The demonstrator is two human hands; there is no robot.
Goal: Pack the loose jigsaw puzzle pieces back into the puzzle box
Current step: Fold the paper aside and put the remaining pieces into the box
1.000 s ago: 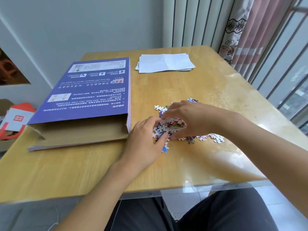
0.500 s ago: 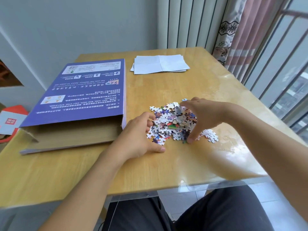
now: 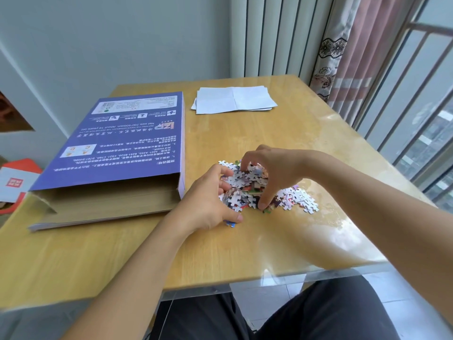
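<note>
Between the left hand (image 3: 208, 200) and right hand (image 3: 272, 168), the puzzle pieces (image 3: 245, 190) are clasped by curled fingers beside the puzzle box (image 3: 117, 148).

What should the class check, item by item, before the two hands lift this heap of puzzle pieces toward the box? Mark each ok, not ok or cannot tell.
1. Box mouth open and facing the person: ok, the puzzle box lies flat with its near end open.
2. Left hand cupped against the heap: ok.
3. Right hand curled over the puzzle pieces: ok.
4. All pieces gathered: not ok, stray pieces lie right of the hands.
5. Path from heap to box unobstructed: ok, bare table between them.
6. Room left inside the box: cannot tell.
</note>
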